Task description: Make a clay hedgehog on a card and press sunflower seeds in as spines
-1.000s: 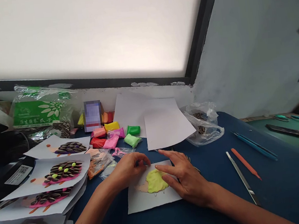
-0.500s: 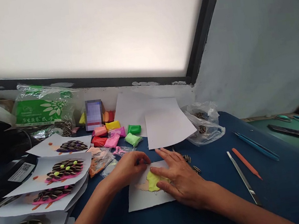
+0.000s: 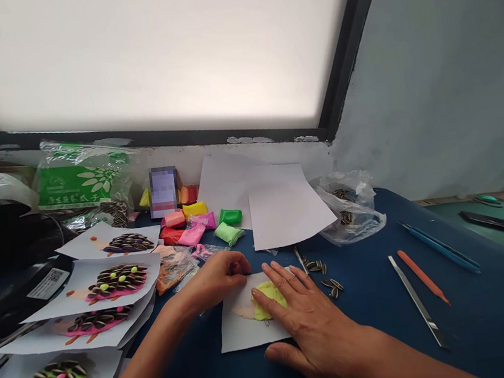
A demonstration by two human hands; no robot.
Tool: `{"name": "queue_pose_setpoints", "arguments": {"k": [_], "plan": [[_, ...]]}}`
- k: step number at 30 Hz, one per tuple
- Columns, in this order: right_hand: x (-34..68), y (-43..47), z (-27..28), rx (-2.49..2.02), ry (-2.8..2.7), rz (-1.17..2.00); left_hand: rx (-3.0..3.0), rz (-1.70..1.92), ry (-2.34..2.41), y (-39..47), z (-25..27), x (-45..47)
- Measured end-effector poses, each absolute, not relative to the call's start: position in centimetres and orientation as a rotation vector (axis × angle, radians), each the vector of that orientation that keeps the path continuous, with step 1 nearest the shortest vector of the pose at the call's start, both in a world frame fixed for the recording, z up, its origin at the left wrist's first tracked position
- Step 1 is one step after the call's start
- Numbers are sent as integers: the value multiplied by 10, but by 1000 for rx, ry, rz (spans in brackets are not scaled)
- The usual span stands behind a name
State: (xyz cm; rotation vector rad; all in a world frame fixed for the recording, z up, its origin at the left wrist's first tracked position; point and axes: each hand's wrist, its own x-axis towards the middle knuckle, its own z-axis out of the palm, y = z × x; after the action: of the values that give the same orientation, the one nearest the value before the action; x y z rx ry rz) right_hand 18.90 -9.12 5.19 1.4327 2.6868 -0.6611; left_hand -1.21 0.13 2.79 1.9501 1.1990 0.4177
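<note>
1. Head view, R hand: our R hand (image 3: pixel 320 333) now lies low over the yellow-green clay (image 3: pixel 261 309), palm down, fingers long and nearly side by side, thumb spread wide past the sheet's near edge. A sec ago it hung further off w/ fingers bent; now it covers the clay's right part. We read that as patting or smoothing the clay onto the sheet. We see nothing gripped in it.

2. Head view, L hand: our L hand (image 3: pixel 219 277) hasn't shifted much, curled at the far left corner of the white sheet (image 3: pixel 237 339), thumb and fingertips close together. Can't tell if they pinch the paper or just rest there, b/c the knuckles hide it; prob. they steady it.

3. Head view, the work: yellow-green clay sits mid-sheet, w/ a flat peach patch (image 3: pixel 244 312) joined on its left and a small drawn foot below. No seeds show on the visible clay, so that part looks bare vs. the seeded pictures (image 3: pixel 33 308) stacked at left.

4. Head view, nearby: loose seeds (image 3: pixel 335 287) lie just beyond the R hand, more of them visible now. Orange tool (image 3: pixel 422 276), metal blade (image 3: pixel 417 300) and blue tweezers (image 3: pixel 441 249) lie untouched further right.
</note>
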Motion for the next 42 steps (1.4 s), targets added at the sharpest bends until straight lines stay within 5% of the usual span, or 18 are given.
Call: {"name": "queue_pose_setpoints", "arguments": {"k": [22, 42], "plan": [[193, -93, 55, 1432, 2738, -617, 2412, 301, 1425, -4, 36, -6], [195, -89, 63, 1477, 2789, -367, 2185, 323, 1255, -1, 35, -10]]}}
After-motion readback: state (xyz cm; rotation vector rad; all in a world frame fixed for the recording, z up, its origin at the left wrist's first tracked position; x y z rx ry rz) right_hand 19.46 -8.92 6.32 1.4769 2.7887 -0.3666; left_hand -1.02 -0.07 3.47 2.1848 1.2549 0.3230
